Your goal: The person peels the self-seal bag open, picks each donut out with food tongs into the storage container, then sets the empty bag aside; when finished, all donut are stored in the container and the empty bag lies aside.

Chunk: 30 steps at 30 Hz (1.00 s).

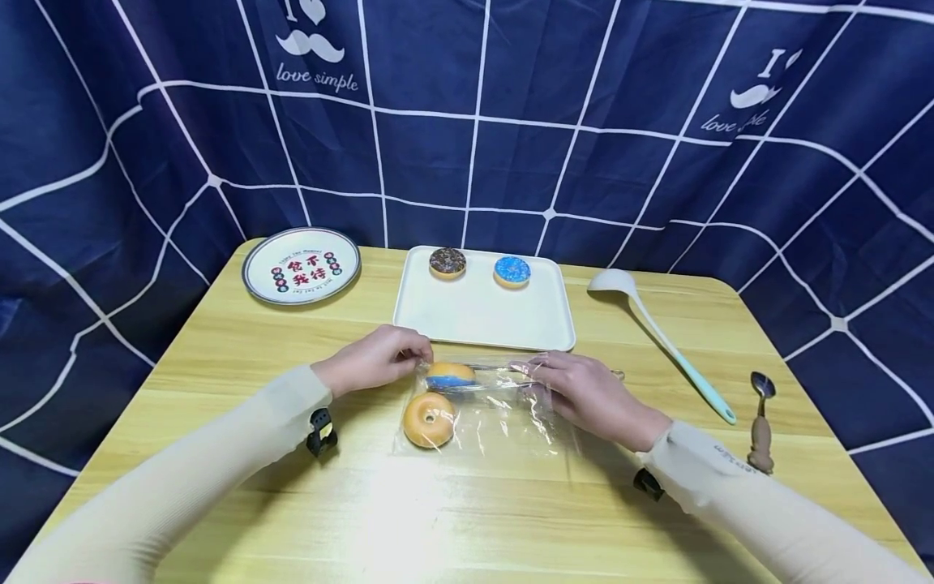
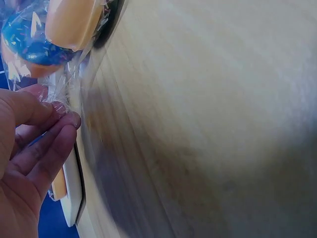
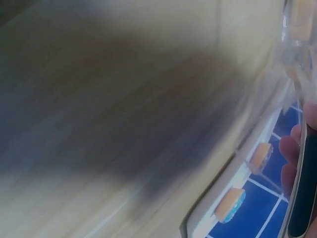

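Observation:
A clear plastic bag lies in front of me with two doughnuts in it. One is a blue-iced doughnut tilted on its edge; the other, a plain-looking doughnut, lies nearer to me. My left hand pinches the bag's edge between thumb and fingers, beside the blue-iced doughnut. On the other side, my right hand holds metal tongs with a dark green grip. The tongs' arms reach leftward inside the bag to the blue-iced doughnut, partly hidden by shiny plastic.
Behind the bag stands a white tray with a chocolate doughnut and another blue doughnut. A printed plate is at the back left. To the right lie a ladle and a wooden-handled spoon. A dark blue curtain hangs behind.

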Tool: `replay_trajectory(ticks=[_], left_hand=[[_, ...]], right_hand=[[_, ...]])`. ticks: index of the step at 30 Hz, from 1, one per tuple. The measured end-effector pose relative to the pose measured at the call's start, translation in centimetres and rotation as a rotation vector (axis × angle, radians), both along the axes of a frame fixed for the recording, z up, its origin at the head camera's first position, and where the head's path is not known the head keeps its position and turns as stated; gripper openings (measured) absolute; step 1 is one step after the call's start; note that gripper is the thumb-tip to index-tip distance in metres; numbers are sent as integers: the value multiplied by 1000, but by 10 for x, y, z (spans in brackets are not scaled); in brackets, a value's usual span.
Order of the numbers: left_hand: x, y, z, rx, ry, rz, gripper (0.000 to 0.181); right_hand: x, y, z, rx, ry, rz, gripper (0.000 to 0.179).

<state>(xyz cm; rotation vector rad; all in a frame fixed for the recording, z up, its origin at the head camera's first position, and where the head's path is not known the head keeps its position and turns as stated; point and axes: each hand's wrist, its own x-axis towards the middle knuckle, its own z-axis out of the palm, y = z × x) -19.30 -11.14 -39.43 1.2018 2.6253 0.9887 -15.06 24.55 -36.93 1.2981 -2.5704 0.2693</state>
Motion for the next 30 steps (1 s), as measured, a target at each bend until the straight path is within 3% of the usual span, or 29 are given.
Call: replay_trajectory(ticks=[3, 7, 14, 23, 30], left_hand=[[-1, -3, -1, 7, 15, -4, 20], [-2, -6, -2, 17, 17, 6, 20], [-1, -11, -4, 23, 5, 34, 21], [0, -15, -4, 22, 27, 42, 21], [0, -17, -5, 24, 39, 47, 20]], right_hand=[[2, 3, 5, -7, -41, -10, 35], [3, 9, 12, -28, -157, -32, 40], [-2, 33, 18, -124, -489, -66, 36], [-6, 83, 29, -222, -867, -53, 30], [-7, 124, 37, -263, -1048, -76, 34]])
